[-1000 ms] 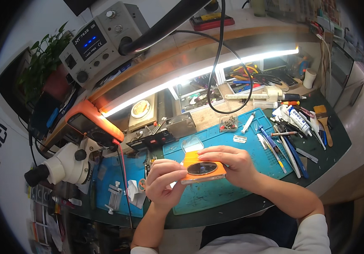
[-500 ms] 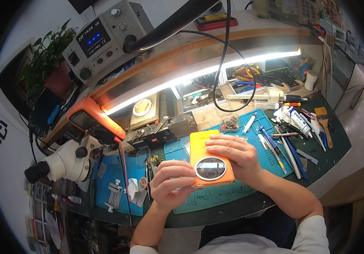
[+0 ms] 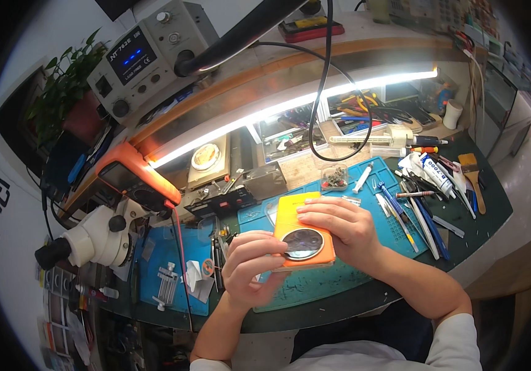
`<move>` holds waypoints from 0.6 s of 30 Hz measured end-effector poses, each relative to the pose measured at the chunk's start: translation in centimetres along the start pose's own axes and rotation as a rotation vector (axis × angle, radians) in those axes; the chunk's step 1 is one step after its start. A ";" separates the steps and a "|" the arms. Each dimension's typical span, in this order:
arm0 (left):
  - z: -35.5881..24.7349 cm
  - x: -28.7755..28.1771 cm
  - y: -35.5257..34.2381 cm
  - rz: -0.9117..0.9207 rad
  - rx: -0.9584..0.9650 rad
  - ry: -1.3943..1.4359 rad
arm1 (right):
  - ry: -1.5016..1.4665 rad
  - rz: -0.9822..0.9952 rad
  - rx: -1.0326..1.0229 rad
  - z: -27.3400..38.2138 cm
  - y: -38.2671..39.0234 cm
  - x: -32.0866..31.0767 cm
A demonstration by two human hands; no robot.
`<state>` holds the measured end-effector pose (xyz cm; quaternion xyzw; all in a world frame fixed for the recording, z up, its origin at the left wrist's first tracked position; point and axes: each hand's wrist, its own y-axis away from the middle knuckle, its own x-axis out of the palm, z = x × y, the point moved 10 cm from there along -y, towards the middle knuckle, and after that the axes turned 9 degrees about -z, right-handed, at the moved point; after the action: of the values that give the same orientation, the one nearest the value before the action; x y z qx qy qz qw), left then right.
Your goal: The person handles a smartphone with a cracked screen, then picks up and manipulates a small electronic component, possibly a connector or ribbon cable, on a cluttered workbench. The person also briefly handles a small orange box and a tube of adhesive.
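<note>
R hand (image 3: 344,227) holds 1 orng phone (image 3: 289,216) w/ 1 disc (image 3: 304,243), L hand (image 3: 250,267) alongside.

- Orange smartphone (image 3: 289,221): underside hidden, right edge partly behind right grip (image 3: 347,227)
- Small parts (image 3: 336,179) in clear box (image 3: 334,188): too tiny to identify
- Black panel (image 3: 114,8): cut off above

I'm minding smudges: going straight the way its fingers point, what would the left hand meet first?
Probably the round, dark, silver-rimmed disc on the flat orange-yellow device; the left hand appears at its edge, though depth is unclear.
</note>
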<state>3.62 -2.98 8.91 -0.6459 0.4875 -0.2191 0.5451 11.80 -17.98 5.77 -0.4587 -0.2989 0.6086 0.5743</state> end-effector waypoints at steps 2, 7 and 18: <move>-0.3 0.6 0.0 0.044 0.020 -0.042 | 0.048 0.010 -0.028 0.4 0.0 0.1; -0.3 1.1 0.6 0.057 0.043 -0.059 | 0.053 0.056 -0.028 0.4 0.6 1.0; -0.7 1.3 0.6 0.079 0.052 -0.068 | 0.061 0.067 -0.010 0.1 0.8 1.1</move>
<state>3.37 -4.43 8.27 -0.6189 0.4880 -0.1878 0.5861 11.41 -17.05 4.86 -0.4898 -0.2687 0.6115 0.5603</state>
